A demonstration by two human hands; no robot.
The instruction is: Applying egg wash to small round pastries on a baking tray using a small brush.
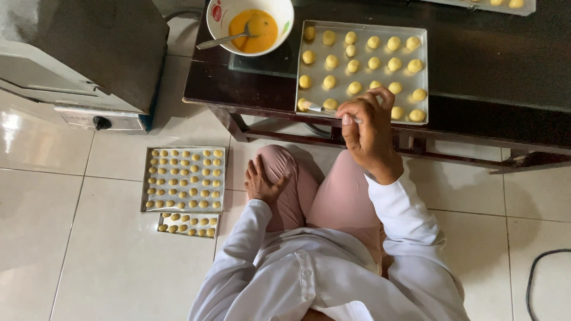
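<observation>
Right hand [370, 132]: fingers pinched on a thin brush [318, 108], which lies nearly level, its tip pointing left onto the dough ball at the near left corner of the tray [423, 74].

Tray: pale metal, rectangular, on the dark table [488, 65], close to its near edge. Holds rows of round yellow dough balls [373, 61], set apart from one another.

Left hand [263, 181]: flat, fingers spread, holding nothing, resting on the left knee [282, 169] in pink cloth.

Bowl [221, 18]: white, just left of the tray on the table, with orange-yellow liquid and a metal spoon [223, 40] whose handle juts over the rim.

Floor trays [184, 179]: two, on white tiles left of the person. The upper one is full of small dough pieces in rows; the lower shows only a strip beneath it.

Oven [83, 59]: grey metal box, top left, on the floor, with a dark knob on its lower panel.

Second table tray [505, 5]: top right edge, mostly cut off.

Cable [535, 267]: black, on tiles, lower right.
</observation>
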